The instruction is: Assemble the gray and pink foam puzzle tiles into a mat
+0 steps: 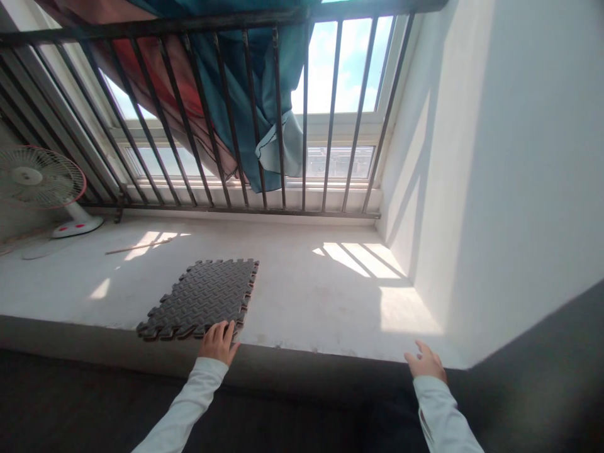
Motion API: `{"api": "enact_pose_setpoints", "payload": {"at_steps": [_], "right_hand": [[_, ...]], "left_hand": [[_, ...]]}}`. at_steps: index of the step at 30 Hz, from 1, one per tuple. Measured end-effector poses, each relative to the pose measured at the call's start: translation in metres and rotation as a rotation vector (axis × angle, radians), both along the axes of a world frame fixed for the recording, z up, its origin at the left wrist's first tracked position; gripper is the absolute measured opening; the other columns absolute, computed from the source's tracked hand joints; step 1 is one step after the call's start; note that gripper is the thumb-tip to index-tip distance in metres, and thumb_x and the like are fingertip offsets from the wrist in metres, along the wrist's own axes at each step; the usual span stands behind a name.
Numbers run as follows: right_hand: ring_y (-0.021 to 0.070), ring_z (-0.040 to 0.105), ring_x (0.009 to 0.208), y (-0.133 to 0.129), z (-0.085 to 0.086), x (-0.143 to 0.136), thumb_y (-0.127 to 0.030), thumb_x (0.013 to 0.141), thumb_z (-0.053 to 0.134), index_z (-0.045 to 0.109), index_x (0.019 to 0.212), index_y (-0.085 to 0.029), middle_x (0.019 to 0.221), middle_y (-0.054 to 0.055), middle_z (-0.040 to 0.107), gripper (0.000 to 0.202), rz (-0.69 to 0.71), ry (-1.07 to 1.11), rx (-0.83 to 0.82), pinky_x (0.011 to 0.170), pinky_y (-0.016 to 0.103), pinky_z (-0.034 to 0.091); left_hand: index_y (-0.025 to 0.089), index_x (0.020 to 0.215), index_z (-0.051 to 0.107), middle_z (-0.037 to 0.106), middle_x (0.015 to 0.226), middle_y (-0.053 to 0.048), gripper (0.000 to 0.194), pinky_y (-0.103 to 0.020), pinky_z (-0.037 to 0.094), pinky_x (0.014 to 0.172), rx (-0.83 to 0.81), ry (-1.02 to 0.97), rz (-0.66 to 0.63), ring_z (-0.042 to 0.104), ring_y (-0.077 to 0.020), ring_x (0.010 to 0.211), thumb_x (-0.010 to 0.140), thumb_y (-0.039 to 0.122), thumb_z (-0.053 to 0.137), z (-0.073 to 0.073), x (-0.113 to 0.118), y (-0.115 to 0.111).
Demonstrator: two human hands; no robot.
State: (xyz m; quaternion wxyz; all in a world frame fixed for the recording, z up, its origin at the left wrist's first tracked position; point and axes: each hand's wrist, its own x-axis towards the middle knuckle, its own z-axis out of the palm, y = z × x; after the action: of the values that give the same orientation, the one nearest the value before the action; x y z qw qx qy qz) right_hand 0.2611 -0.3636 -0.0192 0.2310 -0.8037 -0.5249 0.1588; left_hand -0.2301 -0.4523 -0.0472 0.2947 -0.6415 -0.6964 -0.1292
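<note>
A dark grey foam puzzle mat [202, 294] with a raised tread pattern and toothed edges lies flat on the white ledge [302, 308]. Layered edges show along its front and right sides, so it may be more than one tile; I cannot tell how many. My left hand [218, 343] is at the mat's near right corner, fingers stretched over its edge and thumb apart. Whether it presses on the mat is unclear. Farther right, my right hand [426, 363] is held at the ledge's front edge, fingers apart and nothing in it.
A dark metal railing [198, 211] runs along the back before a window [344, 69] and a blue and red curtain [240, 100]. A white fan [78, 220] stands at the left, near a thin stick [138, 246]. A white wall [514, 189] bounds the right side.
</note>
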Motion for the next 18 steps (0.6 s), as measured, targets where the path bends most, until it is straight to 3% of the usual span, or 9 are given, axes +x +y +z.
{"api": "enact_pose_setpoints", "payload": {"at_steps": [4,10,18], "right_hand": [[0.0211,0.054,0.091,0.000,-0.003,-0.001,-0.027,0.068,0.039,0.046,0.112,-0.009,0.106,0.015,0.051,0.049,-0.013,0.004,-0.010,0.089,0.032,0.035],[0.0195,0.053,0.094,0.002,-0.006,0.001,-0.025,0.067,0.041,0.046,0.113,-0.010,0.109,0.013,0.050,0.049,-0.039,0.003,-0.013,0.088,0.029,0.035],[0.0180,0.054,0.093,0.002,-0.011,0.006,-0.023,0.065,0.043,0.046,0.113,-0.013,0.109,0.012,0.051,0.049,-0.062,0.006,-0.026,0.087,0.027,0.036]], "left_hand": [[0.014,0.090,0.065,0.056,0.088,-0.011,0.030,-0.035,0.037,0.078,0.087,-0.018,0.106,0.046,-0.0234,0.088,0.076,0.033,0.045,0.003,0.014,0.005],[0.021,0.081,0.066,0.056,0.077,-0.007,0.030,-0.030,0.034,0.064,-0.020,-0.107,0.261,0.047,-0.0189,0.074,0.080,0.029,0.037,0.020,0.025,0.011],[0.019,0.081,0.063,0.054,0.078,-0.010,0.025,-0.027,0.031,0.056,-0.411,-0.058,0.368,0.050,-0.0219,0.073,0.076,0.020,0.038,0.038,0.029,0.030]]}}
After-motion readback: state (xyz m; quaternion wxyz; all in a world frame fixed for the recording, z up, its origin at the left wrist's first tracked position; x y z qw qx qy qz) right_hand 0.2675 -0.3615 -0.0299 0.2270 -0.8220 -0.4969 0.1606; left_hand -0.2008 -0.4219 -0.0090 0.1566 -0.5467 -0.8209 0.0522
